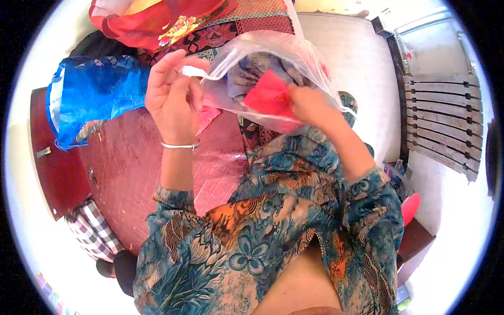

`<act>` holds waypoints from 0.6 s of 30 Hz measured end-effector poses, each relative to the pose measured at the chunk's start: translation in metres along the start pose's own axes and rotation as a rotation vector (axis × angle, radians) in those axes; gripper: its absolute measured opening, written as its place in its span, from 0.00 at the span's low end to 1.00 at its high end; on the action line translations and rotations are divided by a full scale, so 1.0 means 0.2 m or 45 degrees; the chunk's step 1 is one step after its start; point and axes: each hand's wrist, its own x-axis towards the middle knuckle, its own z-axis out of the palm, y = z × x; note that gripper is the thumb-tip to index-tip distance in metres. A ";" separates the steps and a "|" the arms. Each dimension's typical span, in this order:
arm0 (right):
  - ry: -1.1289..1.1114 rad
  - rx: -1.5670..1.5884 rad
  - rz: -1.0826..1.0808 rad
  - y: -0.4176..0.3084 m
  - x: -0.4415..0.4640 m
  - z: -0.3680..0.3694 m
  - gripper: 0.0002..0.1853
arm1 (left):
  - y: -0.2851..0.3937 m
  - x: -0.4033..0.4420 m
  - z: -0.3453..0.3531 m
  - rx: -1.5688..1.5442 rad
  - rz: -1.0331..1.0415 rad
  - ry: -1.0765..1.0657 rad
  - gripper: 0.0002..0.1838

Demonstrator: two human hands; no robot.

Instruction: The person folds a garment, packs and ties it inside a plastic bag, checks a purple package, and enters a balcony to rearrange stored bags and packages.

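My left hand [176, 94], with a white band at its wrist, pinches the white twisted edge or handle [194, 71] of a clear plastic bag [220, 93]. The bag's mouth is spread wide over my lap. In its opening, my right hand [313, 105] grips a bright red cloth [268, 94], with its fingertips partly hidden. Behind that cloth lies a grey-blue patterned cloth [262, 68] inside the bag. A pink piece [208, 116] shows just below the bag's left side, close to my left wrist.
A blue bag [105, 94] rests left on the reddish-brown mat [157, 168]. At the top, a red floral bag [168, 23] lies on a patterned cover [262, 21]. Checked fabric [94, 228] is at lower left. A grey slatted object [443, 123] stands right, beyond the pale floor [357, 58].
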 end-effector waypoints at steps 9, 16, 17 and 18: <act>0.142 0.503 -0.352 0.02 0.26 -0.20 0.25 | 0.09 0.09 0.14 -0.102 0.117 -0.145 0.13; 0.588 0.182 -0.558 -0.09 0.28 0.01 0.19 | 0.07 0.05 0.11 -0.016 0.017 -0.114 0.16; 0.605 0.023 -0.599 -0.12 0.27 0.02 0.19 | 0.06 0.05 0.12 -0.056 0.024 -0.158 0.16; 0.618 -0.131 -0.646 -0.15 0.25 0.04 0.18 | 0.07 0.04 0.13 -0.087 0.030 -0.196 0.16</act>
